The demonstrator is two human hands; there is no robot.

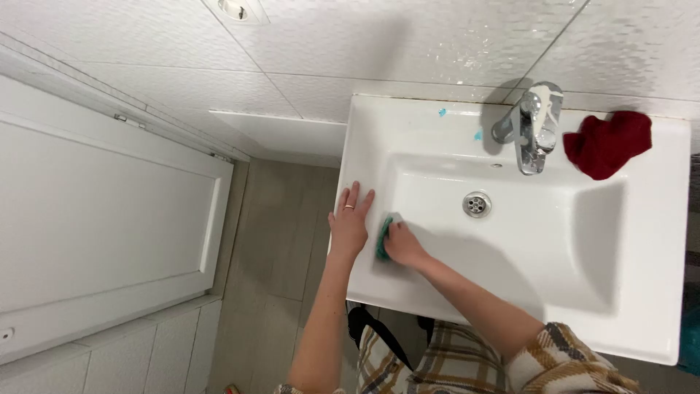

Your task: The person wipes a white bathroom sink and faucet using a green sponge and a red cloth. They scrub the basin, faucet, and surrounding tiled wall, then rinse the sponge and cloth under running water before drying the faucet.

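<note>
Head view shows the left hand (349,222) lying flat and open on the sink (656,241) rim as support, while the right hand (403,244) grips a green sponge (383,238), pressing it against the left inner wall.

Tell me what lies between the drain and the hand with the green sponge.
In the head view, only bare white basin floor separates the drain from the right hand gripping the green sponge. Nothing else sits on that stretch of the sink.
</note>
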